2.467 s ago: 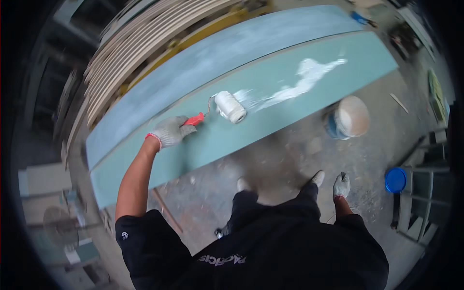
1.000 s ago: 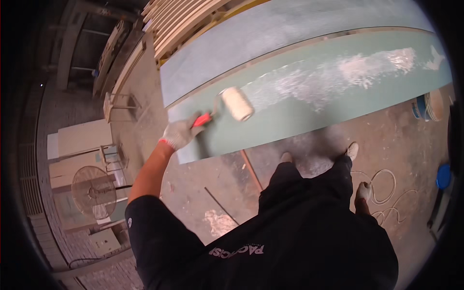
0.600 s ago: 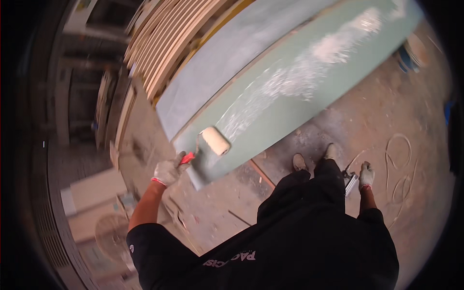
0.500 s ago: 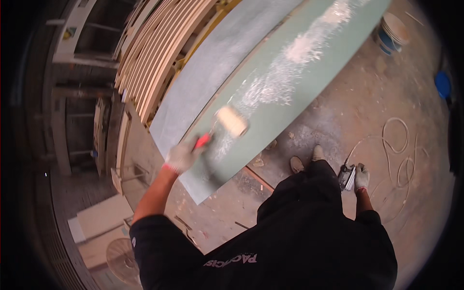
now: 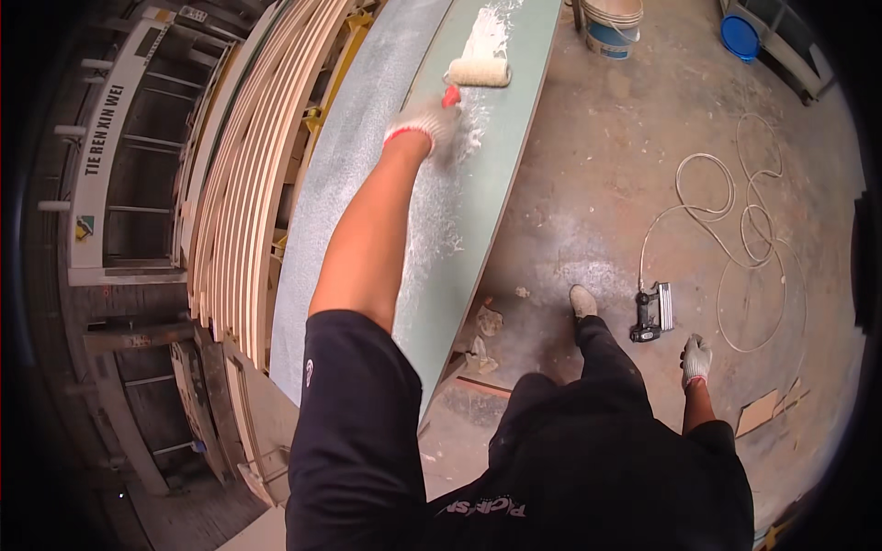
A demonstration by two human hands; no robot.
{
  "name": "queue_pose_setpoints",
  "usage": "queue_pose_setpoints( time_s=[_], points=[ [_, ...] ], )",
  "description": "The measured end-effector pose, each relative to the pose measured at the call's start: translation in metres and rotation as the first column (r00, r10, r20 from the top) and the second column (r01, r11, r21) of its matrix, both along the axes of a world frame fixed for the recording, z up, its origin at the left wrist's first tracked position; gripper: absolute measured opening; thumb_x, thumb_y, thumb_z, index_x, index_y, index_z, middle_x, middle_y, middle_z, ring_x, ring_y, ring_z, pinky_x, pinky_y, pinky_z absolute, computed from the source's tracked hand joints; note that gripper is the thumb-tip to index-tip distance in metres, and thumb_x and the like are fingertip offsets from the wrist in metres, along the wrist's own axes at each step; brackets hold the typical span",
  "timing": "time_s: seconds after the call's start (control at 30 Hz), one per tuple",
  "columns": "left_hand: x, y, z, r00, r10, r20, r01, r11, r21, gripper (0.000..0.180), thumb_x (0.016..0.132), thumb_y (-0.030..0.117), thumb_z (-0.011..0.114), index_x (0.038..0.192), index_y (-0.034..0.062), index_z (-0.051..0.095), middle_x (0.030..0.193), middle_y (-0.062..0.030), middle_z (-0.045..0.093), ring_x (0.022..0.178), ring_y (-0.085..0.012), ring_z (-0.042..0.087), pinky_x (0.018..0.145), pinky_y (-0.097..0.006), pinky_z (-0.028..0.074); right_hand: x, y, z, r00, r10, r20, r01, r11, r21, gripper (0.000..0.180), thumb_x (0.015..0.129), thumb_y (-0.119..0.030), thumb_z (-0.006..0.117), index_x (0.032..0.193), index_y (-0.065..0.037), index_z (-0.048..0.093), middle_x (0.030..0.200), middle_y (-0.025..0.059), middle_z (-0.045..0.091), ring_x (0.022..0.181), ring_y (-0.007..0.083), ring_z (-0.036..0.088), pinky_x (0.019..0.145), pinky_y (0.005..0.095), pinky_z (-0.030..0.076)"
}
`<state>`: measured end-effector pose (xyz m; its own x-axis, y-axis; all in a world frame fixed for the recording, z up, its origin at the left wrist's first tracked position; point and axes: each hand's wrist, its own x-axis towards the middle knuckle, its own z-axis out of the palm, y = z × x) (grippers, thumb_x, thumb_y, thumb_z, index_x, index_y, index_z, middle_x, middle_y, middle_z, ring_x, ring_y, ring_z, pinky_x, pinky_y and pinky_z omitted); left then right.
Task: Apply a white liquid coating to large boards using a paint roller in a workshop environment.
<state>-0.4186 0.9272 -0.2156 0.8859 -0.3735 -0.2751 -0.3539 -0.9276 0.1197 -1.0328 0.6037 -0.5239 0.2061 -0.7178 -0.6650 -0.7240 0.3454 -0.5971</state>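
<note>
We find the left hand (image 5: 421,122), gloved in white, stretched toward the upper centre of the frame and closed around the red handle of a paint roller (image 5: 477,73). The roller's pale sleeve rests on the long green board (image 5: 478,220), which runs from the top centre down to the lower middle, smeared with white coating. Beside it to the left lies a grey-blue board (image 5: 344,193), and further left a stack of pale curved strips (image 5: 243,184). The right hand (image 5: 696,359), also gloved, hangs at the lower right, loosely curled and holding nothing. Just above-left of it a power tool (image 5: 650,312) sits on the concrete floor (image 5: 606,184), its white cord (image 5: 744,230) looped. A white bucket (image 5: 614,28) stands at the top.
</note>
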Motion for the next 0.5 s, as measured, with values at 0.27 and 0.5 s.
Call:
queue_pose_setpoints(
  time_s=[0.27, 0.5],
  points=[
    [-0.295, 0.225, 0.005, 0.994, 0.069, -0.082, -0.059, 0.992, 0.115, 0.057, 0.104, 0.045, 0.050, 0.147, 0.0105, 0.039, 0.100, -0.0301, 0.071, 0.089, -0.0513, 0.069, 0.077, -0.061, 0.052, -0.044, 0.112, -0.038, 0.991, 0.130, 0.001, -0.130, 0.988, 0.079, 0.026, 0.102, -0.032, 0.055, 0.104, -0.010, 0.068, 0.070, -0.0022, 0.052, 0.054, 0.0107, 0.051, 0.045, 0.0296, 0.039],
    [-0.576, 0.464, 0.033, 0.985, 0.171, 0.014, -0.168, 0.944, 0.284, 0.063, 0.098, 0.044, 0.065, 0.150, 0.0140, 0.045, 0.081, -0.0227, 0.071, 0.067, -0.0447, 0.069, 0.059, -0.055, 0.054, -0.061, 0.226, -0.043, 0.913, 0.403, 0.066, -0.408, 0.894, 0.183, 0.026, 0.102, -0.033, 0.058, 0.107, -0.010, 0.069, 0.070, -0.0034, 0.053, 0.054, 0.0105, 0.051, 0.044, 0.0281, 0.038]
  ],
)
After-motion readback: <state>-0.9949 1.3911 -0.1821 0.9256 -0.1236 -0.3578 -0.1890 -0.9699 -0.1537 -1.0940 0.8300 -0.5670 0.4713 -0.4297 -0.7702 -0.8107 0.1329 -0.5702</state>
